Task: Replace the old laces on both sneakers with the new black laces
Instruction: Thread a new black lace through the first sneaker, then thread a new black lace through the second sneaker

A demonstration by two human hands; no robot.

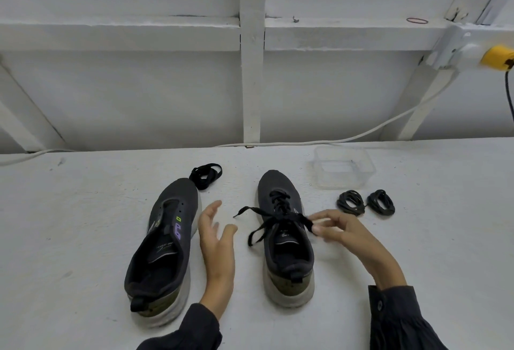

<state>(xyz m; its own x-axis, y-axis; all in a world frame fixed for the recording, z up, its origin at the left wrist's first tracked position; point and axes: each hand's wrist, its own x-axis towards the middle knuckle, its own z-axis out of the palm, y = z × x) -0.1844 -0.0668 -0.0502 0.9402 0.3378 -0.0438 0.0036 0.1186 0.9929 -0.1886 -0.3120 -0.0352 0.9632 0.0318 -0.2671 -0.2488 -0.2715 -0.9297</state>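
Sneakers mid-relacing, right hand on lace

Sneakers side by side on white table (83, 210), toes far, heels near. Left sneaker (162, 246) unlaced, eyelets bare, tongue showing purple and green marks. Right sneaker (285, 238) laced, black lace (278, 217) crossing over tongue, loose ends trailing left off shoe onto table. Right hand (342, 228) just right of right sneaker, thumb and fingertips pinched on lace near top eyelets. Left hand (215, 234) between sneakers, fingers spread and relaxed, grasping nothing, touching neither shoe; slightly blurred. Dark sleeves on both wrists. Flat lace bundle (205, 175) coiled just past left sneaker's toe, far side. Two coiled lace bundles, thinner and rounder, right of right sneaker: one (351, 201) nearer shoe, other (381, 202) just beside it, further right. Cannot tell which bundles are new. Clear tub (343, 167) far of those coils, near table's far edge. White cable (361, 135) along far edge, running up to yellow plug (498, 56) at far right. White framed wall behind.
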